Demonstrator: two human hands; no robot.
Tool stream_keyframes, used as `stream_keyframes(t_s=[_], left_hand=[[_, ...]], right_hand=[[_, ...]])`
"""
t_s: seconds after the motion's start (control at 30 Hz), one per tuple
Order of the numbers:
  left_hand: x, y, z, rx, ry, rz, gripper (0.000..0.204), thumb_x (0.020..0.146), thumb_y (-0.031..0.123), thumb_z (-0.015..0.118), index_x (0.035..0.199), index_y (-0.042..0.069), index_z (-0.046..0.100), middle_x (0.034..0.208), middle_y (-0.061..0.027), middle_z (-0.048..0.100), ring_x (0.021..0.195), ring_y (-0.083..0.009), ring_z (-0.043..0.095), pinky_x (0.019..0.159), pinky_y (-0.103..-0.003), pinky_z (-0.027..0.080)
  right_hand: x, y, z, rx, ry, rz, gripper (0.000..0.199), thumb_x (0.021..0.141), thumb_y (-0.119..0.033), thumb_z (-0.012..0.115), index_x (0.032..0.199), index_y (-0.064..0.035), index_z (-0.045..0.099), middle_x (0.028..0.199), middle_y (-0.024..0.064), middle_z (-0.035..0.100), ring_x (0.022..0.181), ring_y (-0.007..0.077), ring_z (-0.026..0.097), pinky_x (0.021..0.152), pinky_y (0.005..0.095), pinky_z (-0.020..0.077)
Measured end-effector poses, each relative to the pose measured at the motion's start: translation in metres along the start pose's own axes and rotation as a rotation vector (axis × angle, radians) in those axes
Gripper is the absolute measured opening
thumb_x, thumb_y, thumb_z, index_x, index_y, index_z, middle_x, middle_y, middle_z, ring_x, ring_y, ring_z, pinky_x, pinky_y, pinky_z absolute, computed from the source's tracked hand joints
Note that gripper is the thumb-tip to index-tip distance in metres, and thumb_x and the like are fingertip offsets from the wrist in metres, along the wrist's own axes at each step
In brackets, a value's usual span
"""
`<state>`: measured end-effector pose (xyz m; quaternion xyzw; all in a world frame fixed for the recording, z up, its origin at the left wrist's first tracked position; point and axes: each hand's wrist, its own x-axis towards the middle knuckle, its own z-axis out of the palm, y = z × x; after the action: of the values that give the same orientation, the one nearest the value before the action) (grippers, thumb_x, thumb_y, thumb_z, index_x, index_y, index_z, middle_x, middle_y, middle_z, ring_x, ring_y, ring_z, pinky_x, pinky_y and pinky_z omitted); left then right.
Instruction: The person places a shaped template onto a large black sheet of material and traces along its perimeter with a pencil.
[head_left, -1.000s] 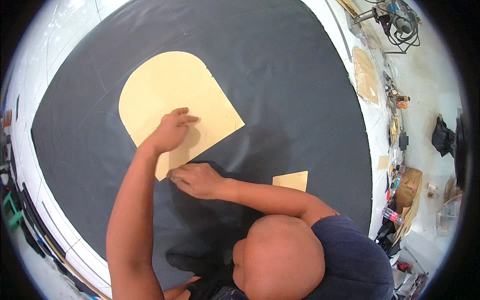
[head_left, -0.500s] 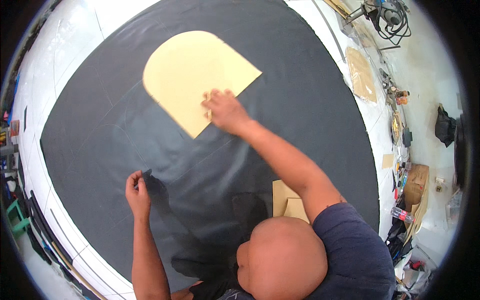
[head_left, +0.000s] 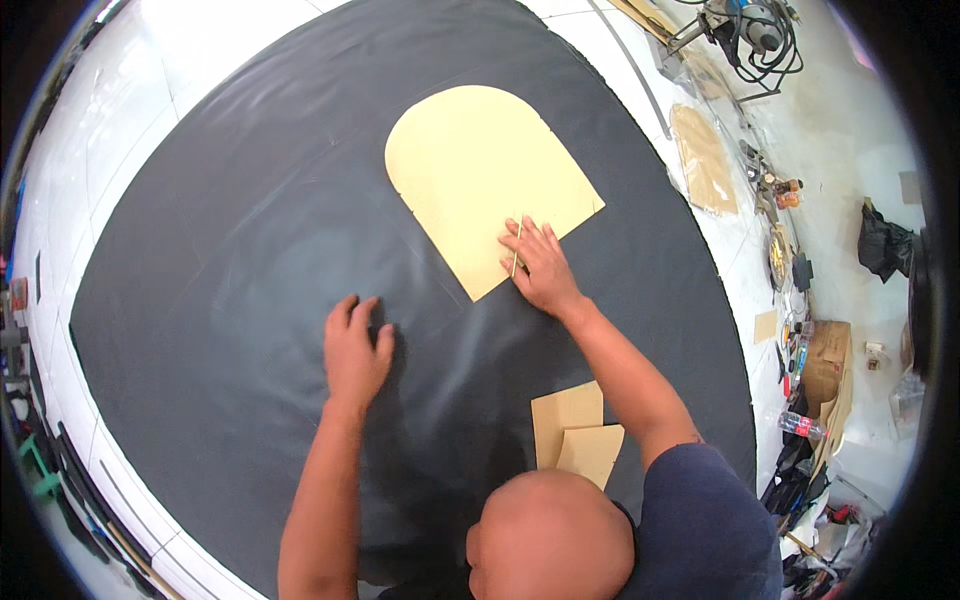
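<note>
A large black sheet of smooth, leather-like material [head_left: 230, 400] lies spread out beneath both hands. On it rests a pale yellow card template [head_left: 480, 180] with one rounded end and one straight end. My right hand [head_left: 545, 275] presses its fingers on the template near the straight end. A thin pale pen-like stick [head_left: 517, 250] is held between those fingers. Left of the template's lower corner, my left hand [head_left: 358, 355] is over the black sheet, fingers apart and holding nothing.
Two smaller tan card pieces [head_left: 567, 412] overlap on the sheet near my right forearm. White tiled floor [head_left: 130, 90] borders the sheet. Along the right stand a cardboard box [head_left: 826, 362], a plastic bottle [head_left: 800, 425] and a corded power tool [head_left: 762, 35].
The template now lies farther right and slightly lower in view, with my right hand still on it. My left hand has moved right and up, its fingers opening from a pinch.
</note>
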<state>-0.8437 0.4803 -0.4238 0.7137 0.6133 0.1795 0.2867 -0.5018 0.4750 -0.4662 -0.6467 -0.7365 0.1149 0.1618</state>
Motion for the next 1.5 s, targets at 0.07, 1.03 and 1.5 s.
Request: stream_keyframes(t_s=[0.07,1.03,1.5], left_hand=[[0.020,0.021,0.012,0.130,-0.027,0.140,0.055,0.088,0.024,0.075,0.137,0.007,0.059,0.150,-0.0245,0.048,0.141,-0.0437,0.043,0.118,-0.051,0.035],[0.066,0.058,0.057,0.310,-0.164,0.195,0.088,0.083,0.045,0.080,0.150,0.001,0.045,0.160,-0.0184,0.040,0.149,-0.0395,0.035,0.119,-0.059,0.029],[0.064,0.056,0.054,0.270,-0.176,0.213,0.085,0.080,0.042,0.083,0.145,0.000,0.048,0.158,-0.0211,0.039,0.149,-0.0426,0.033,0.120,-0.060,0.027]], right_hand=[[0.003,-0.002,0.007,0.017,0.034,-0.036,0.036,0.102,-0.030,0.059,0.133,-0.0124,0.061,0.153,0.0115,0.052,0.148,0.0376,0.039,0.122,0.0577,0.0261],[-0.032,-0.017,0.017,-0.014,0.167,0.115,0.041,0.094,-0.039,0.071,0.126,-0.0136,0.064,0.148,0.0065,0.058,0.143,0.0354,0.045,0.120,0.0586,0.0259],[-0.033,-0.017,0.018,0.003,0.217,0.086,0.042,0.089,-0.035,0.076,0.122,-0.0116,0.064,0.140,0.0084,0.064,0.136,0.0385,0.050,0.118,0.0599,0.0285]])
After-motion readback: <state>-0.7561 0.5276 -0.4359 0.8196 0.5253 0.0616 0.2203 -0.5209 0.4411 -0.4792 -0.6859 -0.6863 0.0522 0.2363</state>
